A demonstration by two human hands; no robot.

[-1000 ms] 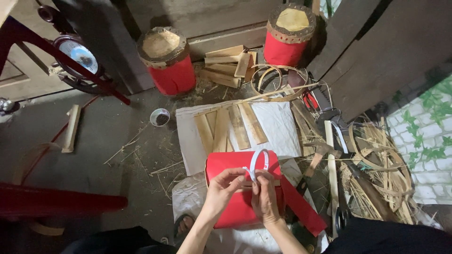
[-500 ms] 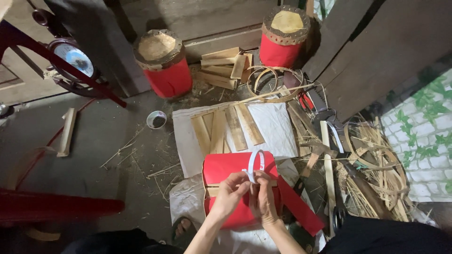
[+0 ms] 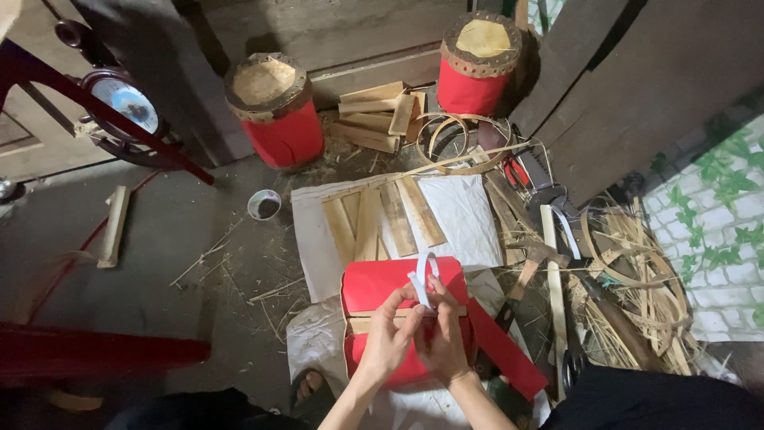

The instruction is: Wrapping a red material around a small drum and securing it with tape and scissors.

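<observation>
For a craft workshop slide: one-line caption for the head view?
Both hands, left hand and right hand, loop a white strip over a red drum body.

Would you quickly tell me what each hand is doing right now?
Left hand: closed, pinching the white strip over the red drum.
Right hand: closed, pinching the same white strip.

Bright red drum body (image 3: 382, 318) under the hands, a white strip (image 3: 422, 280) at the fingertips, pale tan slats (image 3: 382, 223) on white sheeting (image 3: 461, 211) just beyond, two red drums (image 3: 278, 111) farther off.
</observation>
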